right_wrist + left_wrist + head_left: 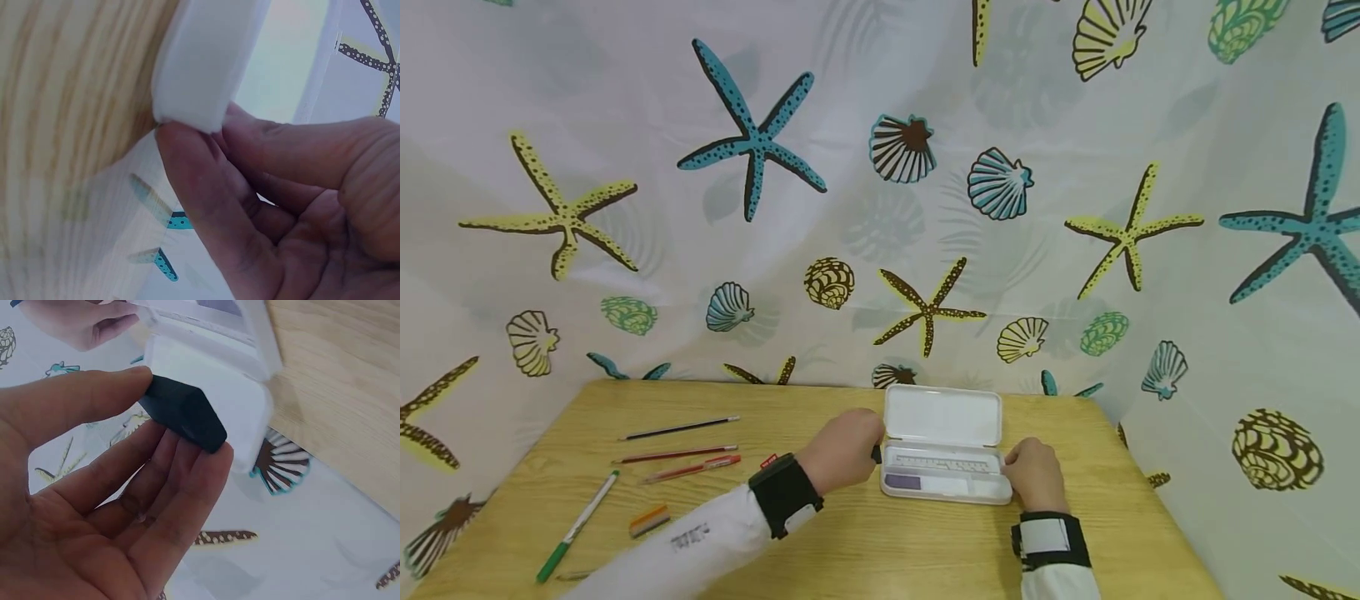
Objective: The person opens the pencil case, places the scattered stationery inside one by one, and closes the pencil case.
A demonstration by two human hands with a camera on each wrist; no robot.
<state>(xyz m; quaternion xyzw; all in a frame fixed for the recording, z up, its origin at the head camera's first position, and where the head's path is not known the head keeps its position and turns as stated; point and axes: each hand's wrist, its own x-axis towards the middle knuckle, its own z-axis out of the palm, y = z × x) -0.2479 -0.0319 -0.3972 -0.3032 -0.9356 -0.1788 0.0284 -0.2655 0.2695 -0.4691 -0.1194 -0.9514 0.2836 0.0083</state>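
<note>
A white pencil case (946, 495) stands on the table with its lid (943, 417) raised at the back. A clear ruler (942, 463) lies in its rear compartment, and a purple block (902, 482) sits at the front left. Just off the case's left end, my left hand (842, 452) pinches a black slant-ended block (184, 409), eraser-like in shape, between thumb and fingertips. My right hand (1036, 475) grips the right end of the case, its thumb and index finger (200, 181) against the white corner.
To the left lie two pencils (681, 427), (677, 454), a red pen (692, 469), a green-capped marker (578, 527) and an orange and grey block (649, 521). A small red item (768, 461) shows beside my left wrist. A patterned cloth (850, 225) hangs behind the table.
</note>
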